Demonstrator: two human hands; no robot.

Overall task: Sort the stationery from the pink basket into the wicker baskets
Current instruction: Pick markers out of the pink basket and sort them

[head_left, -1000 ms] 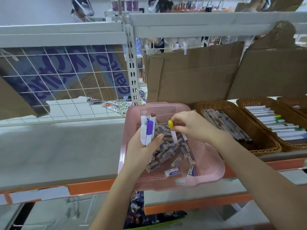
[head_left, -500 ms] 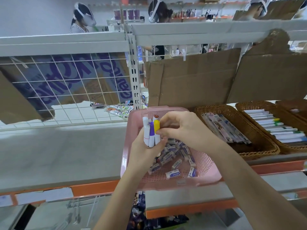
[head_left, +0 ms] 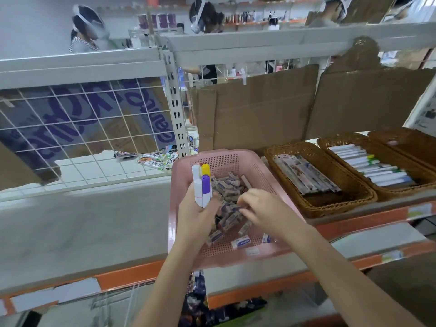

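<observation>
Highlighters (head_left: 202, 182) bunched in my left hand (head_left: 197, 214); right hand (head_left: 264, 212) digs among erasers (head_left: 230, 201), grip unclear. Fist overfull; one may slip toward six o'clock.

Large purple lettering on the cardboard sheet (head_left: 77, 119) behind the wire grid (head_left: 99, 138), upside down and cut off by the grid frame; partly legible, apparently "Cent…", not confirmed. Green "Dove"-like script on the flat packets (head_left: 157, 159) just left of the pink basket (head_left: 226, 159); reading uncertain. Blue print on the white eraser sleeve (head_left: 240, 243) at the near end of the pink basket, too small and blurred to read. Printed sheet (head_left: 424, 114) above the wicker baskets (head_left: 313, 147), far right: dense text, illegible. Labels on the orange shelf edge (head_left: 420, 210): unreadable. No numbers legible anywhere.
</observation>
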